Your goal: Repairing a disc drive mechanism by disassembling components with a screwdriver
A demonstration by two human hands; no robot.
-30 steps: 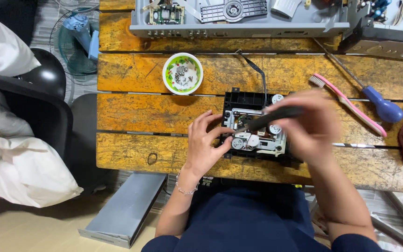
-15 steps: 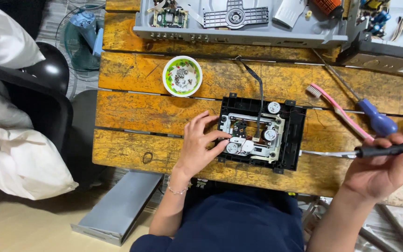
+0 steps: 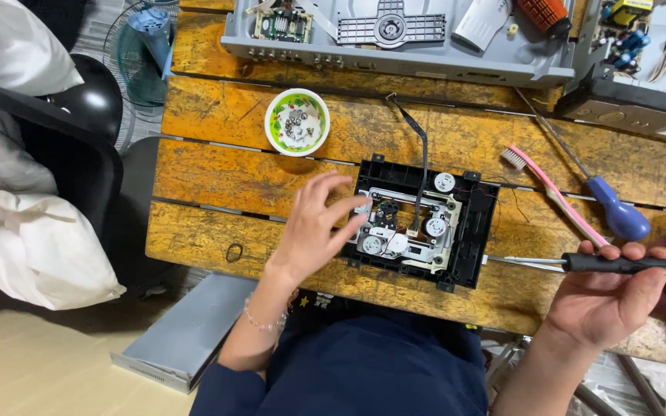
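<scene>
A black disc-drive mechanism (image 3: 425,223) lies flat on the worn yellow wooden counter (image 3: 233,177), near the person's body, with its metal deck, small white gears and a thin black ribbon cable facing up. The left hand (image 3: 317,231) rests at the mechanism's left edge, fingers spread wide and fingertips (image 3: 360,209) touching the frame, gripping nothing. The right hand (image 3: 607,296) is off to the right of the mechanism, apart from it, closed around the black handle of a screwdriver (image 3: 580,263) whose thin metal shaft lies level and points left toward the mechanism's right side. Just beyond that hand lie a pink toothbrush (image 3: 553,196) and a blue-handled screwdriver (image 3: 618,216), side by side. Farther left stands a small green-rimmed white bowl (image 3: 297,122) holding loose screws. Along the far edge sits an opened grey player chassis (image 3: 402,38) with bare circuit boards.
</scene>
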